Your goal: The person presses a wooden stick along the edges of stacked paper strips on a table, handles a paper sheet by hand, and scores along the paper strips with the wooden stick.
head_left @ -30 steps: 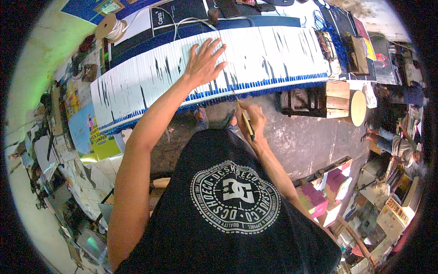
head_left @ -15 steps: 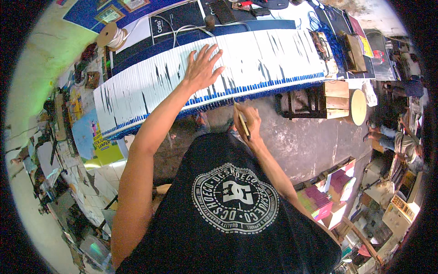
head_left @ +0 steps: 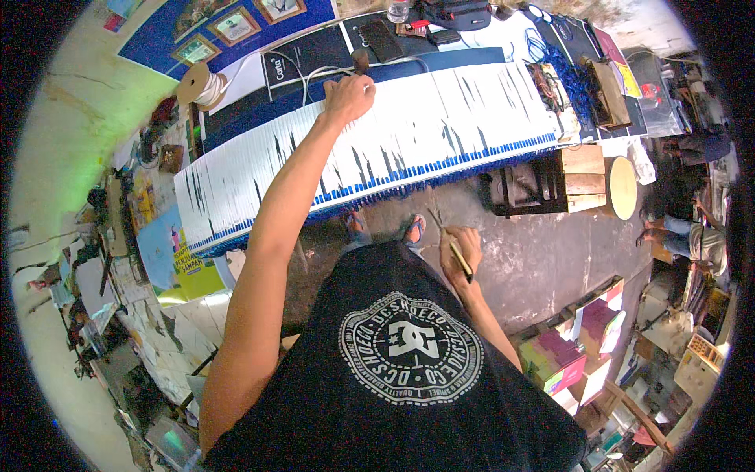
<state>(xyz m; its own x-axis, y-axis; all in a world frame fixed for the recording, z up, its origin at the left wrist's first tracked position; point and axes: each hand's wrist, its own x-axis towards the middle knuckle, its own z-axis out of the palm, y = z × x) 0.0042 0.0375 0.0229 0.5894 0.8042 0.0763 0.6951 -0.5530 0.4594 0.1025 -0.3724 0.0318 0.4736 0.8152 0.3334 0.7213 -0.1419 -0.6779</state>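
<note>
left hand fingers curled on one white fringe panel, right hand gripping one stick

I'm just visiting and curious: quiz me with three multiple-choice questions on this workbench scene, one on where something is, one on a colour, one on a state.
1. Where is the left hand?
A. at the far edge of the white strip sheet
B. on the floor
C. on the wooden stool

2. What colour is the fringe along the sheet's near edge?
A. red
B. blue
C. yellow

3. What is the right hand doing?
A. hanging empty
B. pressing flat on the sheet
C. holding a thin stick

Answers: 1 A, the arm stretches across the sheet; 2 B, its tips are blue; 3 C, fingers wrap the stick.
</note>
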